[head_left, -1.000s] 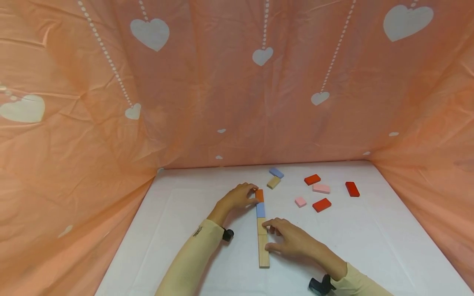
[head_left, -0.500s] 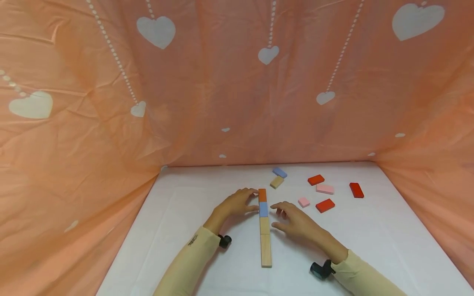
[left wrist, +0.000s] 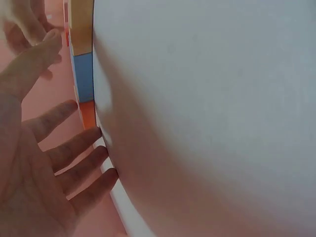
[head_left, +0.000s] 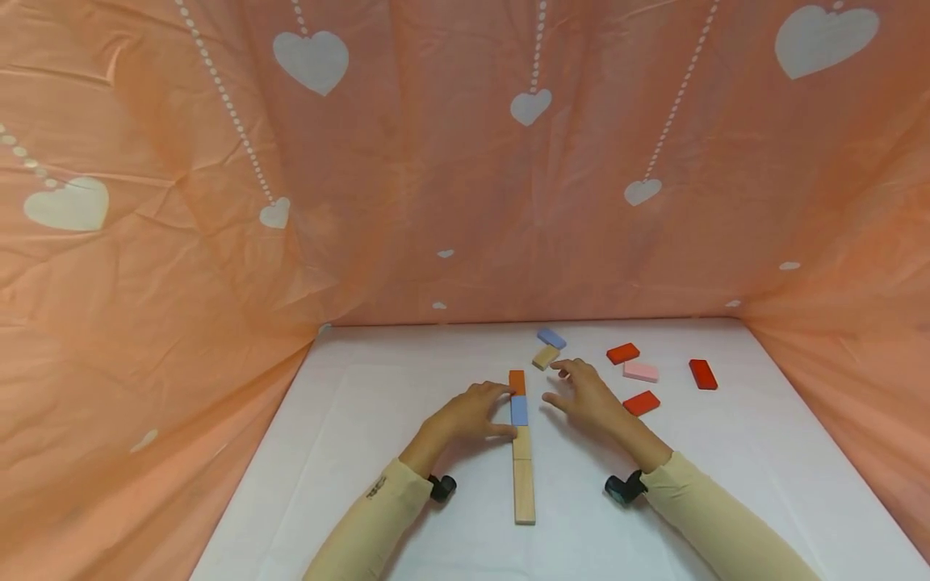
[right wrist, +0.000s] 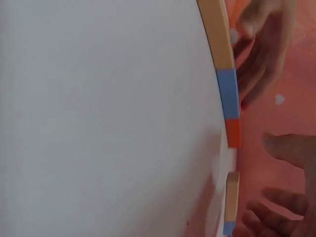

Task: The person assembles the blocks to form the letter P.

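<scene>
A straight row of blocks runs away across the white table: an orange block [head_left: 517, 382] at the far end, a blue block [head_left: 519, 410], then two plain wooden blocks [head_left: 521, 444]. Along its left side my left hand [head_left: 465, 415] lies with fingers spread and fairly straight. Its index fingertip is at the orange block and its thumb at the nearer wooden one. My right hand [head_left: 592, 399] hovers right of the row, fingers loosely bent and holding nothing. Just beyond its fingertips lies a loose wooden block [head_left: 546, 357], beside another blue block [head_left: 551, 337].
Red blocks [head_left: 642, 403] and a pink block [head_left: 641, 371] lie scattered to the right, with another red block [head_left: 703, 374] farther out. An orange cloth [head_left: 465, 161] with white hearts hangs behind and at both sides of the table.
My right hand has left the wooden blocks of the row and moved forward toward the loose ones, covering the small pink block. My left hand has shifted slightly nearer along the row.
</scene>
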### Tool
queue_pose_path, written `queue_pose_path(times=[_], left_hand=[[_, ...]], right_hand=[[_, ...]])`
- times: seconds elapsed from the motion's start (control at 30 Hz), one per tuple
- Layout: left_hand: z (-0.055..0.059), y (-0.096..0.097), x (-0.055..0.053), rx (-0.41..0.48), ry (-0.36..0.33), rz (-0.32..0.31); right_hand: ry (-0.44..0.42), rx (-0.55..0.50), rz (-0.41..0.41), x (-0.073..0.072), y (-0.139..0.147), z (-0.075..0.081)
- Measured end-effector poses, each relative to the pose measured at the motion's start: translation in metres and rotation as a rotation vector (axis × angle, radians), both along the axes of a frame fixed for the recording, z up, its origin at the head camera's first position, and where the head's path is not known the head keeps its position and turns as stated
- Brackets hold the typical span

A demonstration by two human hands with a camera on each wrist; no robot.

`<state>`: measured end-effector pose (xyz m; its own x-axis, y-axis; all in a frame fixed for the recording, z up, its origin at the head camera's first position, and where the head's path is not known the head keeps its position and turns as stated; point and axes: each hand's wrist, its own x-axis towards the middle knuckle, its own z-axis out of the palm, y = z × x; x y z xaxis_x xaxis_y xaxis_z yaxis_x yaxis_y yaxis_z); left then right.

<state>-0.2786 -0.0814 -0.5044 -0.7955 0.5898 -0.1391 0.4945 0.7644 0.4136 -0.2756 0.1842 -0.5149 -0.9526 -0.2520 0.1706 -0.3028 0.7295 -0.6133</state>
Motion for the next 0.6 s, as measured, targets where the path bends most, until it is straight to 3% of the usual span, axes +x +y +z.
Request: queue_pose_path(times=[0.3, 0.6], left_hand=[[0.000, 0.005, 0.005, 0.006, -0.021, -0.001], [-0.002, 0.005, 0.007, -0.018, -0.005, -0.008]], right_hand=[[-0.038, -0.006, -0.071, -0.035, 0.005, -0.006], [-0.118, 0.009, -0.110, -0.052, 0.003, -0.003]])
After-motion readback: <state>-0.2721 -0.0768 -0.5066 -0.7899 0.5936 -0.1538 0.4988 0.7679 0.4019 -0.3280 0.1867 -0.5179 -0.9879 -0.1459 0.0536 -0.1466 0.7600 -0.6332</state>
